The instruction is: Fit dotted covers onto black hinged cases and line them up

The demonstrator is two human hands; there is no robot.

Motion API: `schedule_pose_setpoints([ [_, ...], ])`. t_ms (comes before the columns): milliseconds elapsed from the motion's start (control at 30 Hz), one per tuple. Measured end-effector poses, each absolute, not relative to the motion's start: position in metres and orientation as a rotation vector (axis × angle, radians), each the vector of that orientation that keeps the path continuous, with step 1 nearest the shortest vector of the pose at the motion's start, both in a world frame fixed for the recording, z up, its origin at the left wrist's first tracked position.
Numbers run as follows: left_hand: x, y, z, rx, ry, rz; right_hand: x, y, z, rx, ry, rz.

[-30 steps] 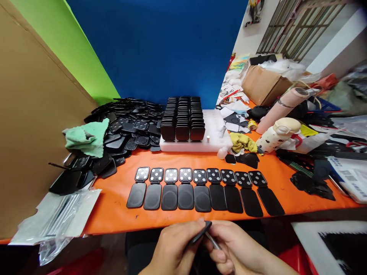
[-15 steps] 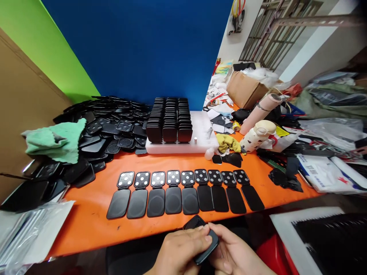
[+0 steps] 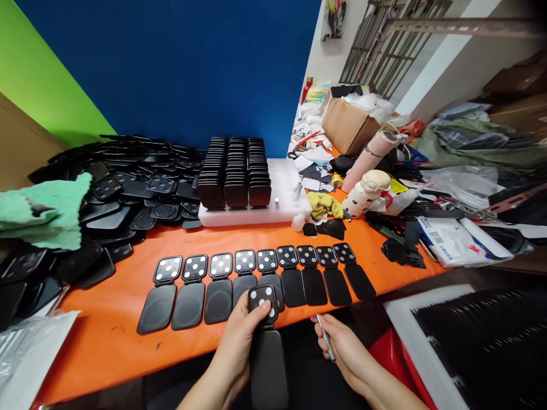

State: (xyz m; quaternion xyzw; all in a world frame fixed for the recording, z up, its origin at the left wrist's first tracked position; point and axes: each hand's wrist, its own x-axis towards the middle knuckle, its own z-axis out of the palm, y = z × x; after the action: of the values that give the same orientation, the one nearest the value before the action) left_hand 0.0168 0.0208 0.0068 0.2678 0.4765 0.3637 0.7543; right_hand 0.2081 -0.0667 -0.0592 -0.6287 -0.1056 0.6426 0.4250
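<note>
1. The person's left hand (image 3: pixel 237 336) was clamped on a hinged black case (image 3: pixel 269 367), its thumb lying across the small dotted square at the top; the other fingers were mostly hidden behind.
2. That case was held unfolded at the near edge of the orange table (image 3: pixel 106 350), the long plain panel hanging below the square. From where I stood, it hid parts of the row beyond.
3. The right hand (image 3: pixel 346 344) was closed around a thin metal rod (image 3: pixel 327 341), which slanted between the fingers. The two hands were apart, with the rod well clear of the case.
4. On the table lay a row of unfolded cases (image 3: pixel 188 306), nine in all, their dotted squares on the far side and their plain panels nearer the person.
5. Beyond the row, a white foam block (image 3: pixel 280 176) bore stacked black panels (image 3: pixel 236 196) in three columns. A short metal peg (image 3: pixel 277 203) stood near its front edge.
6. On the left was a heap of black pieces (image 3: pixel 141 191), with a green cloth (image 3: pixel 60 213) over part of it.
7. Right of the block lay a yellow cloth (image 3: pixel 322 206), just beside a cream bottle (image 3: pixel 363 196); a pink bottle (image 3: pixel 370 161) was behind that.
</note>
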Motion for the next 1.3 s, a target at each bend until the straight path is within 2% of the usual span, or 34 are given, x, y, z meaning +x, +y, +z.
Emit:
schedule_pose_setpoints([
  [133,0.022,0.013,0.006,0.58,0.982,0.778,0.211,-0.063,-0.062,-1.578,-0.357,1.615],
  [233,0.026,0.009,0.003,0.556,0.928,0.764,0.223,-0.066,-0.058,-1.821,-0.787,1.538],
  [367,0.01,0.017,0.004,0.621,1.023,0.808,0.235,-0.069,-0.05,-2.086,-1.516,0.974],
  [600,-0.112,0.076,0.026,1.064,1.516,0.963,0.229,-0.034,-0.059,-1.771,-2.002,0.228],
  [733,-0.182,0.112,0.023,1.344,1.926,0.717,0.236,-0.013,-0.066,-1.773,-2.224,-0.097],
  [933,-0.214,0.135,-0.012,1.482,2.079,0.664,0.249,-0.012,-0.062,-1.854,-2.364,-0.054],
  [1100,-0.206,0.13,-0.015,1.996,2.199,0.513,0.25,-0.012,-0.053,-1.907,-2.298,0.07],
  [1200,-0.157,0.113,-0.007,2.233,2.124,0.558,0.247,-0.007,-0.048,-1.886,-2.262,0.095],
  [1300,-0.068,0.083,-0.005,2.411,1.625,0.468,0.245,-0.003,-0.046,-1.849,-2.314,0.145],
])
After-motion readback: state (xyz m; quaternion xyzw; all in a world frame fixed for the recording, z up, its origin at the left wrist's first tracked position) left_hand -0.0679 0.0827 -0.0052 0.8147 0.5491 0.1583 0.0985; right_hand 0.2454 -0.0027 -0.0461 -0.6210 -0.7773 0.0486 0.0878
